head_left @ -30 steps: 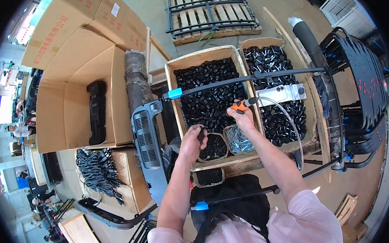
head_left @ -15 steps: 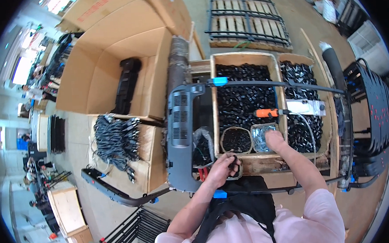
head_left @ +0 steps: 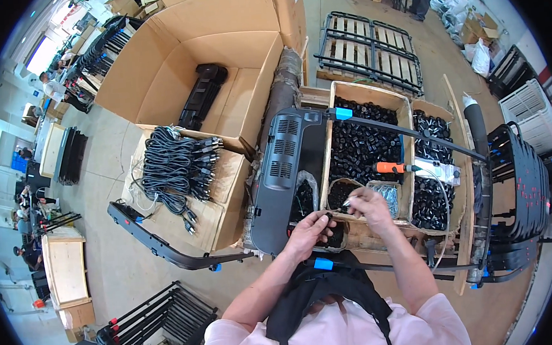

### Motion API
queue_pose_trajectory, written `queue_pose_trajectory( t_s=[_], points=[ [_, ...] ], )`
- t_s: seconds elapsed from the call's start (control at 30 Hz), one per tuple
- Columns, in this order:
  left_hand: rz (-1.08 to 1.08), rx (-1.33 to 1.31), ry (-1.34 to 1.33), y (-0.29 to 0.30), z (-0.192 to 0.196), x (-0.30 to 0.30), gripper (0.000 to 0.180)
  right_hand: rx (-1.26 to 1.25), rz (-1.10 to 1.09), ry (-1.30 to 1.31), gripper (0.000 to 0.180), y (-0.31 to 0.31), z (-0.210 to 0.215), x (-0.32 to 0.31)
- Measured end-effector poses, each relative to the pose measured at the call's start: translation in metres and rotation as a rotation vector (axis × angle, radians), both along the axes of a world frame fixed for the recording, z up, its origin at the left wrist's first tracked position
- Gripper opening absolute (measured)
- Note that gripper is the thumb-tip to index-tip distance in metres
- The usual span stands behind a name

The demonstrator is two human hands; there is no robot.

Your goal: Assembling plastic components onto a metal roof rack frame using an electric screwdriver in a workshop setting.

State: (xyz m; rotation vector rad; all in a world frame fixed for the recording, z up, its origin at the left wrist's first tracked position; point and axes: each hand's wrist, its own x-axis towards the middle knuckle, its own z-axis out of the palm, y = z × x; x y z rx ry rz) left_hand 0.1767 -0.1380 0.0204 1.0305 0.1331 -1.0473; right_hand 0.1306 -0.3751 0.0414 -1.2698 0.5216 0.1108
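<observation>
Nearest, a black frame bar [head_left: 383, 266] with a blue clip [head_left: 323, 264] is running crosswise. Just beyond it, the left hand [head_left: 311, 233] is curling its fingers, thumb and forefinger pinching a small dark piece [head_left: 328, 216]. To the right and slightly farther, the right hand [head_left: 372, 208] is pressing its fingertips together on a small pale piece [head_left: 347, 203]. This piece is sitting to the right of the dark one and a little farther, near but apart; it is seemingly pointing left, though its long axis is too small to judge surely.

Beyond the hands, a bowl of black bits [head_left: 338, 191] is standing left of some metal screws [head_left: 389, 196], the right hand being nearer to both. Farther, an orange tool [head_left: 389, 167] is lying sideways over black knobs [head_left: 362, 139] in a wooden bin [head_left: 372, 92]. A far bar [head_left: 438, 142] is crossing above that bin, while a dark housing [head_left: 282, 166] is flanking it on the left. Farthest, a slatted pallet [head_left: 360, 53] is resting on the floor.
</observation>
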Motion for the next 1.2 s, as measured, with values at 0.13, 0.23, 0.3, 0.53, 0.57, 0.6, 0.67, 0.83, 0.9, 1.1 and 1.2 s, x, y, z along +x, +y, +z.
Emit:
queue_pose_trajectory(
  t_s=[0.13, 0.23, 0.3, 0.53, 0.57, 0.6, 0.67, 0.83, 0.9, 1.1, 1.2],
  points=[
    [-0.006, -0.033, 0.007, 0.013, 0.006, -0.001, 0.028, -0.105, 0.072, -0.056, 0.018, 0.04, 0.0, 0.003],
    [-0.012, -0.022, -0.013, 0.021, 0.007, -0.002, 0.027, -0.247, 0.179, -0.072, 0.018, 0.052, 0.006, 0.004],
    [-0.012, -0.012, -0.022, 0.028, 0.006, -0.003, 0.026, -0.303, 0.252, -0.047, 0.018, 0.056, 0.018, 0.007],
    [-0.051, 0.021, -0.001, 0.046, 0.005, -0.002, 0.027, -0.884, 0.511, -0.39, 0.018, 0.08, 0.032, 0.008],
    [-0.039, 0.017, 0.042, 0.049, 0.003, -0.002, 0.027, -0.962, 0.59, -0.418, 0.021, 0.083, 0.036, 0.009],
    [-0.026, 0.012, 0.043, 0.052, 0.001, -0.003, 0.027, -0.963, 0.604, -0.423, 0.021, 0.086, 0.039, 0.011],
    [-0.015, -0.007, 0.079, 0.058, 0.0, -0.003, 0.028, -1.111, 0.757, -0.413, 0.027, 0.092, 0.045, 0.014],
    [0.069, 0.007, 0.07, 0.071, 0.002, -0.004, 0.029, -1.27, 0.881, -0.354, 0.027, 0.122, 0.052, 0.026],
    [0.115, -0.004, 0.058, 0.082, 0.003, -0.004, 0.029, -1.254, 0.85, -0.383, 0.027, 0.137, 0.053, 0.037],
    [0.262, 0.103, -0.004, 0.134, 0.017, -0.014, 0.027, -1.229, 0.687, -0.498, 0.032, 0.185, 0.032, 0.083],
    [0.209, 0.032, 0.029, 0.161, 0.022, -0.014, 0.027, -1.242, 0.7, -0.476, 0.032, 0.208, 0.024, 0.099]
  ],
)
